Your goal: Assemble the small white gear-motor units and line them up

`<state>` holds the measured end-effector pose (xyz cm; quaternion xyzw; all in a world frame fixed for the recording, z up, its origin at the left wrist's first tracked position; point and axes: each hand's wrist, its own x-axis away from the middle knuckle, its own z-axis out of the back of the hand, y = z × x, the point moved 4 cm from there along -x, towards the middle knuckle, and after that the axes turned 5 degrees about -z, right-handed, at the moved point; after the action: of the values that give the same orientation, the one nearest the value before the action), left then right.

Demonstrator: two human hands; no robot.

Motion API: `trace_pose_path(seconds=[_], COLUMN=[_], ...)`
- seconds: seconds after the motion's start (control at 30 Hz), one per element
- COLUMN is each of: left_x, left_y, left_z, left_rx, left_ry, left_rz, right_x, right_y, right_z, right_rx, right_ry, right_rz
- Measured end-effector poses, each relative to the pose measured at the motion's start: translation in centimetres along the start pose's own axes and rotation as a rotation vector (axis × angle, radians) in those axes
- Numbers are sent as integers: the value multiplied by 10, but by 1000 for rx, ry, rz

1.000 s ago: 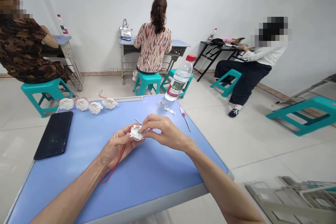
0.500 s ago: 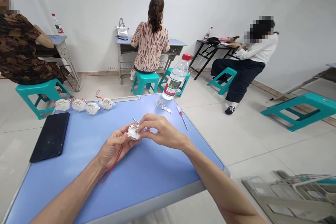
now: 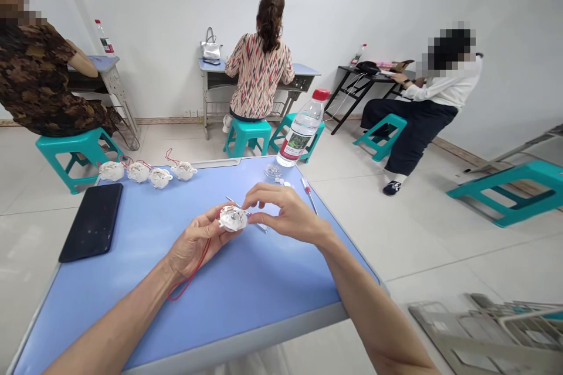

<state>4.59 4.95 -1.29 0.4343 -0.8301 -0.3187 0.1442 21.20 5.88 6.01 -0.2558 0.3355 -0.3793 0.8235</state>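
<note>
My left hand [image 3: 196,240] is closed around a small round white plastic casing [image 3: 233,218], holding it tilted above the desk. A red cord loop [image 3: 200,266] hangs from it across the palm. My right hand [image 3: 281,211] is at the casing's right edge, thumb and forefinger tips apart with nothing visible between them. Whether a fingertip touches the rim is hard to make out. Beneath that hand lies a screwdriver [image 3: 263,227] with a thin metal shaft, partly hidden. A second screwdriver [image 3: 309,193] with a clear and red handle rests by the desk's right edge.
Several similar white casings [image 3: 138,171] with red cords line the far left of the blue desk [image 3: 246,304]. A black phone [image 3: 92,222] lies left. A water bottle [image 3: 301,129], a clear dish [image 3: 272,171] and small white pieces [image 3: 285,183] stand far right. Three people sit beyond.
My right fingers have drawn back from the top of the casing to its right edge, showing more of its face. The whole view has shifted slightly.
</note>
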Motion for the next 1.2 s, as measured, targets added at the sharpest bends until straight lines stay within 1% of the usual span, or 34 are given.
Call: trace_pose_path(seconds=[0.1,0.2,0.27,0.3,0.33,0.4,0.47,0.63,0.77,1.0,1.2], left_x=[1,1,1,1,1,0,-1,-1,-1,0,0], left_y=[-1,-1,-1,-1,-1,0,0,0,0,0,0], left_z=[2,4,4,5,5,6,6,6,5,6,5], left_rx=[12,20,17,14,12,9,5,-10,-12,-1,5], left_ry=[17,41,48,50,50,48,43,58,54,53,49], left_rz=[9,17,20,22,24,25,22,16,12,13,8], right_x=[3,10,17,20,22,25,25,19,17,16,18], right_y=[12,39,59,69,78,92,99,105,109,117,117], right_z=[28,60,76,80,82,82,78,66,61,54,53], right_rx=[64,277,457,529,582,666,708,737,760,764,711], right_ry=[135,314,384,371,332,253,192,143,125,92,106], right_rz=[-114,-308,-474,-561,-662,-832,-930,-1014,-1047,-1038,-990])
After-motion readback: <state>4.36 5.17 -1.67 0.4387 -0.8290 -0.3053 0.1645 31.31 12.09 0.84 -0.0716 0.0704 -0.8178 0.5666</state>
